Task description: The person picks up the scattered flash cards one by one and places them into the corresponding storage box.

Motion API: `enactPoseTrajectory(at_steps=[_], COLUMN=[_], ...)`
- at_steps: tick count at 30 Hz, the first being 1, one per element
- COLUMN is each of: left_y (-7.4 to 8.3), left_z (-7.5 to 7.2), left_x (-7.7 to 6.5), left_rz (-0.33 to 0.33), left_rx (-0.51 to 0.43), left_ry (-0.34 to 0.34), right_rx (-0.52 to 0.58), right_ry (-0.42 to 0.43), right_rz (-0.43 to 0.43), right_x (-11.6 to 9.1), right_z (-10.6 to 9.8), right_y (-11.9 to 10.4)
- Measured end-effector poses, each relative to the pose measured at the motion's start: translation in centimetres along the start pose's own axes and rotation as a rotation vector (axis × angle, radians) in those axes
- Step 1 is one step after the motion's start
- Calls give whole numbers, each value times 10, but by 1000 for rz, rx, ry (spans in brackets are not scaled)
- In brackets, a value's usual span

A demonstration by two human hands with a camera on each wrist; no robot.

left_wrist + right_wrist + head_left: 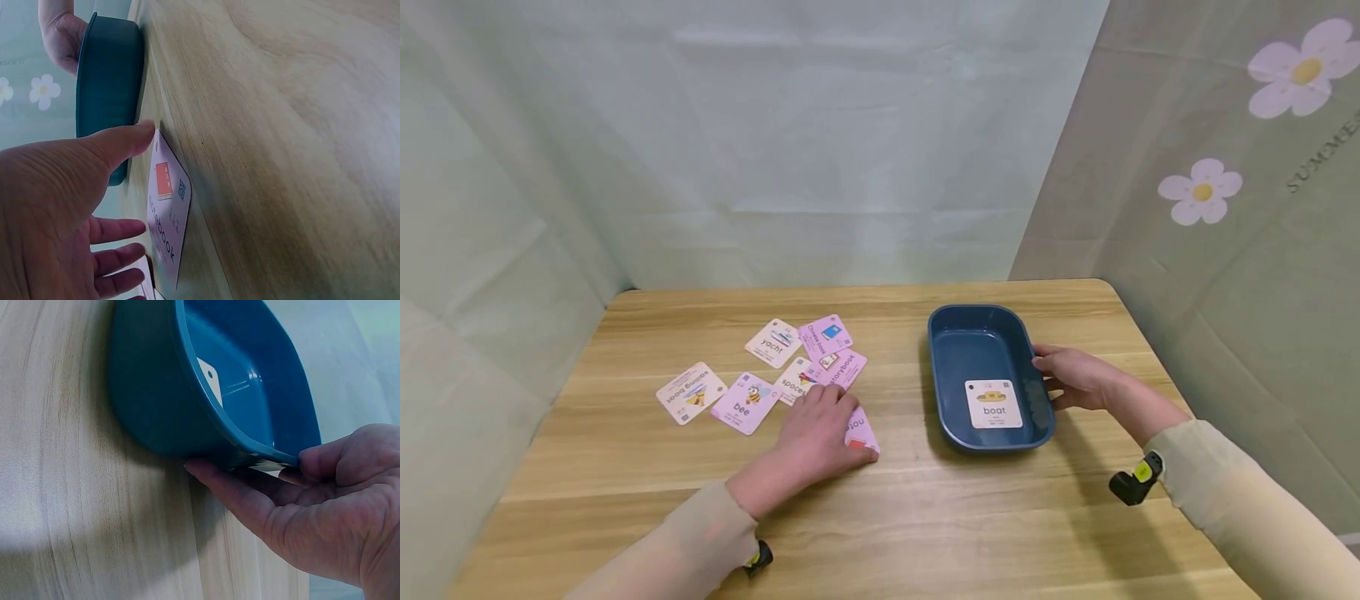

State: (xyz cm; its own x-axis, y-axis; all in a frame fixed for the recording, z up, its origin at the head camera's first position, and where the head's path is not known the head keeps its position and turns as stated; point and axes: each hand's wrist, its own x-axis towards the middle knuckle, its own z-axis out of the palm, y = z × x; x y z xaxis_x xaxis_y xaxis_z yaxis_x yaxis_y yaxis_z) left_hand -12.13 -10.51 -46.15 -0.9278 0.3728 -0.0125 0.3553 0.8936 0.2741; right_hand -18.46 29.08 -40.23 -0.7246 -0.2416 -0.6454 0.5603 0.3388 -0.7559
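My left hand (820, 433) lies over a pink "notebook" card (165, 206) on the table. Its thumb tip is right at one corner of the card, and the other fingers extend along the far side, apart from the thumb. In the head view the hand hides part of this card. At the right, my right hand (1075, 377) holds the side of a deep blue tray (955, 358), fingertips at the rim and outer wall. Inside the tray, near its front end, a white "boat" card (994, 405) lies face up.
Left of the tray lie several picture cards: "sailing boat" (691, 392), "bee" (745, 403), "yacht" (773, 342), "Chinese book" (825, 338), "storybook" (842, 367) and a partly covered "spaces..." card (793, 379). The wooden table (925, 517) has curtains behind and beside it.
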Motion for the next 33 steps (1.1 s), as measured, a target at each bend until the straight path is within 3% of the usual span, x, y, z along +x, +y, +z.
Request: enactPoseTrajectory(at_steps=[16,33], left_y=[1,1], left_z=[0,-3], left_x=[5,10], left_rz=[6,18], left_rx=[24,-23], left_ry=[-3,-47], right_rx=[-4,6], right_ry=[-1,1], right_rz=[-4,1], right_x=[0,1], right_z=[-2,-2], right_y=[-2,0])
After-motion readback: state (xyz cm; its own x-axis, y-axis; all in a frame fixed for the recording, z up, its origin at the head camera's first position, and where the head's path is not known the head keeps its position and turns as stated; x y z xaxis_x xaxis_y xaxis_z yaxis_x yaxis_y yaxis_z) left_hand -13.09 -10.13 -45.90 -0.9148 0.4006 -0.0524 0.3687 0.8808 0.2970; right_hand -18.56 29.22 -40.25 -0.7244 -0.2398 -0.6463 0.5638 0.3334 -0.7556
